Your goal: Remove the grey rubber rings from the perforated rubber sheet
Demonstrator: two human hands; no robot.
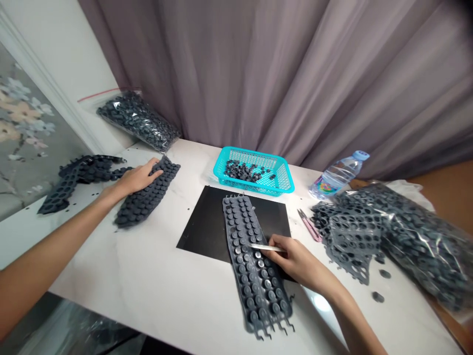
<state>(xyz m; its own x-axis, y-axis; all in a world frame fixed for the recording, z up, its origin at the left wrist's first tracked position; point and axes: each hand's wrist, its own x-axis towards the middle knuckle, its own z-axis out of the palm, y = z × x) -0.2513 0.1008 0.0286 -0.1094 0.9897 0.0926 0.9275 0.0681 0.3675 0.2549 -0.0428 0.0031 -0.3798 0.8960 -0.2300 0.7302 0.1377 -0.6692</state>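
Note:
My left hand (142, 175) lies on a dark grey rubber strip covered in round studs (148, 198), fingers stretched over its upper end and thumb apart. My right hand (291, 259) is closed around a thin, pale stick-like tool (268, 248); its exact kind is unclear. The tool's tip points left and meets the studded face of a second rubber strip (254, 276). That strip lies lengthwise, its upper part on a black mat (203, 224) and its lower end on the white table. Small hooked tabs stick out at its near end. Several of its studs shine.
A turquoise basket (290, 183) holds loose dark pieces. Right of it stand a leaning water bottle (338, 175), pink snips (310, 227), perforated rubber sheets (351, 236) and a full plastic bag (424, 241). Another filled bag (138, 118) and rubber scraps (61, 190) lie left.

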